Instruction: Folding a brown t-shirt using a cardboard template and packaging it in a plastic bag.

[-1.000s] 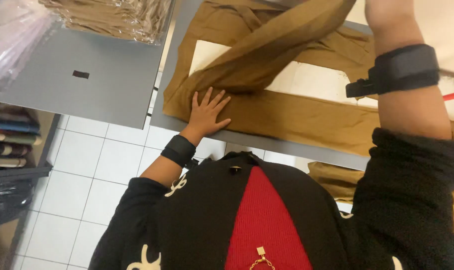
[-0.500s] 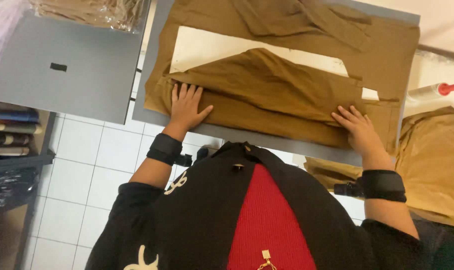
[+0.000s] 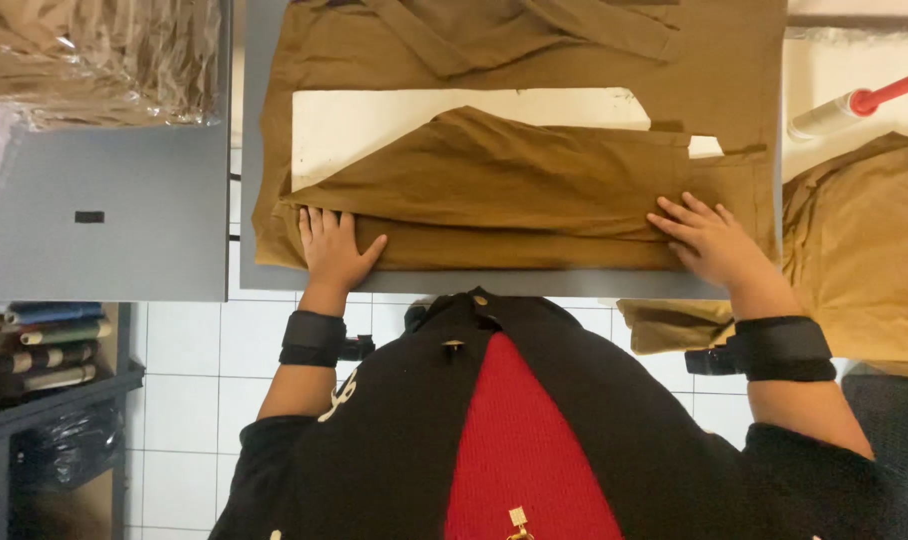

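Brown garment (image 3: 534, 190) — flat beneath left hand (image 3: 332, 250), right hand (image 3: 712, 238).

Below me a white square-tiled floor (image 3: 189, 400) with grey grout. I face a grey flat worktable (image 3: 534, 283); a second grey table (image 3: 104, 240) stands just beside it off its left edge, narrow gap between. Dark metal shelf unit (image 3: 44, 390) low at left, holding stacked fabric rolls (image 3: 59, 335). Even indoor light.

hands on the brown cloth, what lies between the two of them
In the head view, only the folded brown garment stretches between the left hand and the right hand, both flat on it. The white board lies further back, partly under the fold.
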